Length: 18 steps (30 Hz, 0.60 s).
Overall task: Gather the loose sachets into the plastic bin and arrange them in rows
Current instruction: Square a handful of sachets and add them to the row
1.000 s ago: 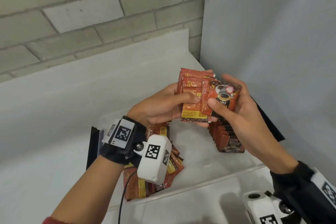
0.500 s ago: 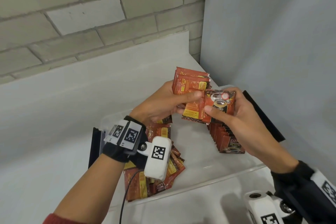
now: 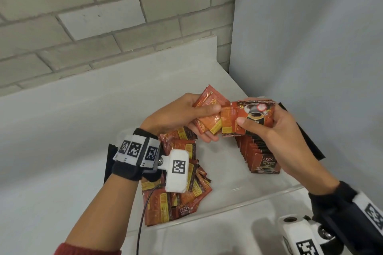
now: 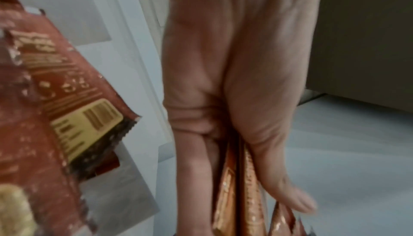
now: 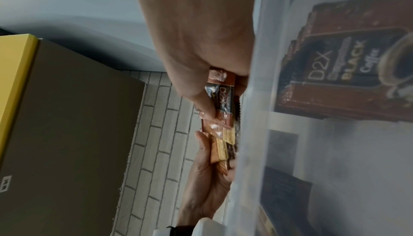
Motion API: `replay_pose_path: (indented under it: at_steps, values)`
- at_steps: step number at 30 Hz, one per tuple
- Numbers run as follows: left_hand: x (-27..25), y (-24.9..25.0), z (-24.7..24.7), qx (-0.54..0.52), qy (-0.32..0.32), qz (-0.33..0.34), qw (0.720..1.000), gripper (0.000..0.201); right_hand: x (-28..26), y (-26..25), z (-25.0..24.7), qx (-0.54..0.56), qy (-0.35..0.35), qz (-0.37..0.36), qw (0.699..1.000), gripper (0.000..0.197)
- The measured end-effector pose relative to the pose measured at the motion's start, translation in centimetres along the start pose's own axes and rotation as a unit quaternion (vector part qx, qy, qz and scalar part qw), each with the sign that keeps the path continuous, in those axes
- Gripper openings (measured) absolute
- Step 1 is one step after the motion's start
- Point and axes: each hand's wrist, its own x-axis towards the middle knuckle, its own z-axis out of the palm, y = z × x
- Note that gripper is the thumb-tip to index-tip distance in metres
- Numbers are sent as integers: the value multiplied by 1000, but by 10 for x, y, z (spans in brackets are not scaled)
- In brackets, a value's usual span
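In the head view, the left hand (image 3: 178, 118) and right hand (image 3: 275, 130) together grip a fan of sachets (image 3: 226, 119) above the plastic bin (image 3: 244, 196), which holds a standing row (image 3: 259, 155) and a loose heap (image 3: 182, 192). The left wrist view shows the thumb (image 4: 279, 178) and fingers (image 4: 192, 169) pinching sachet edges. In the right wrist view, the right thumb (image 5: 201, 98) presses a D2X sachet (image 5: 223, 98) beside the bin's wall (image 5: 252, 134).

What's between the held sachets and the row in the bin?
Nothing visible. Both hands, left hand and right hand, hold the sachets above the row in the bin; open air lies between them.
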Motion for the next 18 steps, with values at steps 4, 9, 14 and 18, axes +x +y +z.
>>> replay_pose_path:
  at_steps: [4,9,14,18]
  values:
    - [0,0,6,57,-34,-6,998,44,-1,1,2,-18,-56,15,998,48]
    - [1,1,8,76,-27,20,997,65,-2,1,3,-35,-84,19,996,47]
    - [-5,2,-5,-74,-56,40,995,53,-2,-1,2,-29,-62,21,997,39]
    - [-4,3,-5,-103,-27,67,992,37,-2,-2,3,-19,-59,16,998,43]
